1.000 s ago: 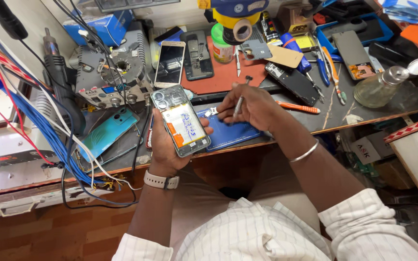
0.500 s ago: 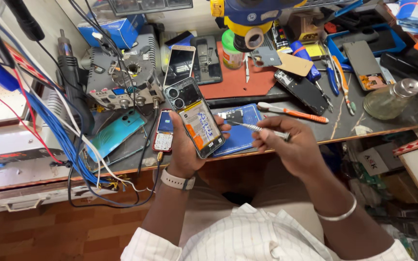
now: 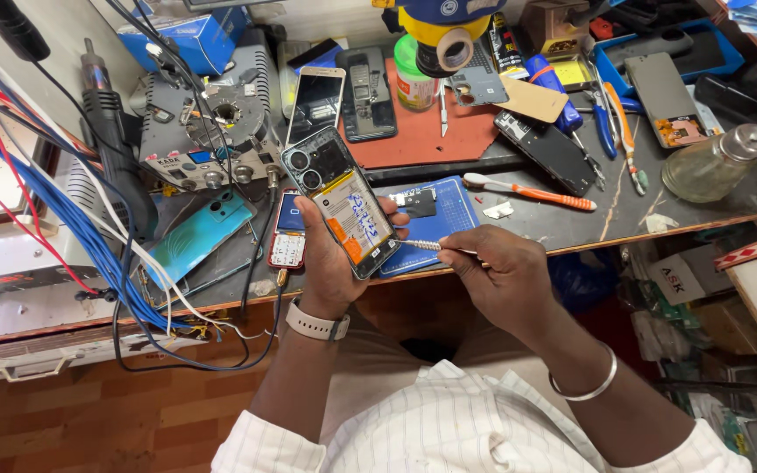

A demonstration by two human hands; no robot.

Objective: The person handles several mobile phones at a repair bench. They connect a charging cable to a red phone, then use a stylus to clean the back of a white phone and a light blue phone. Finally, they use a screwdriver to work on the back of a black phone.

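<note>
Orange-and-black innards show on the opened phone (image 3: pixel 342 200), which the left hand (image 3: pixel 333 263) grips from behind, tilted, above the near edge of the bench (image 3: pixel 571 229). Right hand (image 3: pixel 499 280) pinches a thin metal screwdriver (image 3: pixel 438 247), its tip just beside the phone's lower right edge. Both hands hang over the open gap between bench edge and lap. Under them a blue cutting mat (image 3: pixel 449 215) reaches the edge. Further back, a blue tray (image 3: pixel 608 63) holds a grey phone panel (image 3: pixel 666 98); a glass bottle (image 3: pixel 707 165) stands near the right edge.
</note>
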